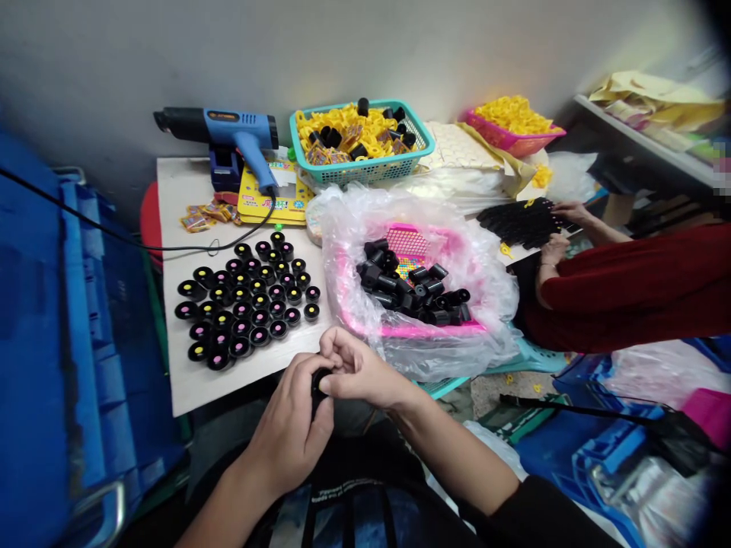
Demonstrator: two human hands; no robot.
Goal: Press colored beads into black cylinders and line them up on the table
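My left hand (294, 426) and my right hand (357, 373) meet at the near edge of the white board (177, 380), both closed around one small black cap (317, 383) that is mostly hidden between the fingers. Just beyond them, several black caps (245, 304) with pink or yellow centres stand upright in rows on the board. To the right, a pink basket (400, 329) lined with clear plastic holds several loose black cylinders (414, 288).
A blue heat gun (234, 141) with its black cord sits at the back of the board. A teal basket (362, 141) holds yellow and black parts, and a pink tray (511, 125) yellow ones. Another person's hands (557, 243) in a red sleeve handle black parts at the right. Blue crates (68, 320) stand left.
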